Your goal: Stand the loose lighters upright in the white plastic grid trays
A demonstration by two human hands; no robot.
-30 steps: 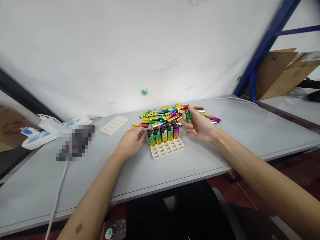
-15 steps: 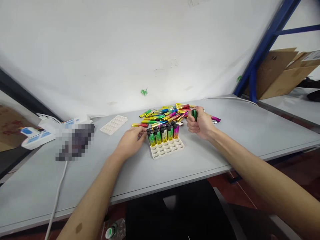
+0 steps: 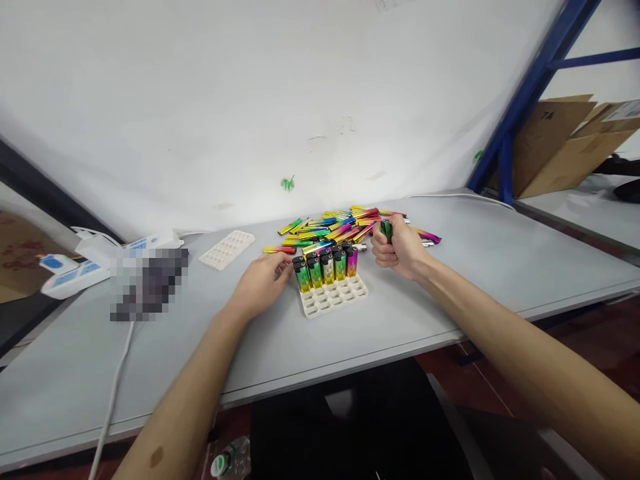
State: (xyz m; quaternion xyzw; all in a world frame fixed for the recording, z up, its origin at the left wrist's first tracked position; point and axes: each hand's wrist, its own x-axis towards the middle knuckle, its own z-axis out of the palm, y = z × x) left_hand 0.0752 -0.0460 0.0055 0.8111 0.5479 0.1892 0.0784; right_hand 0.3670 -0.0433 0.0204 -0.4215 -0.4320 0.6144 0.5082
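Note:
My right hand (image 3: 400, 250) is closed around a green lighter (image 3: 387, 231), raised near the right end of a loose pile of shiny multicoloured lighters (image 3: 345, 230). Most of the held lighter is hidden by my fingers. In front of the pile, a white holder (image 3: 334, 298) with rows of slots carries several upright lighters (image 3: 327, 269) with black tops, in green, yellow and purple; its front slots hold nothing. My left hand (image 3: 263, 279) rests on the table at the holder's left side, fingers loosely bent and holding nothing, the fingertips close to the leftmost lighters.
A second white slotted holder (image 3: 227, 250) lies on the left of the grey table (image 3: 400, 327). Beyond it are a white power strip (image 3: 83, 273), a blurred dark object (image 3: 150, 283) and a white cable (image 3: 120, 373). The wall (image 3: 225, 133) stands behind the pile.
Almost nothing differs. My right hand, with the green lighter, has shifted very slightly to the left; my left hand and the holder stay in place.

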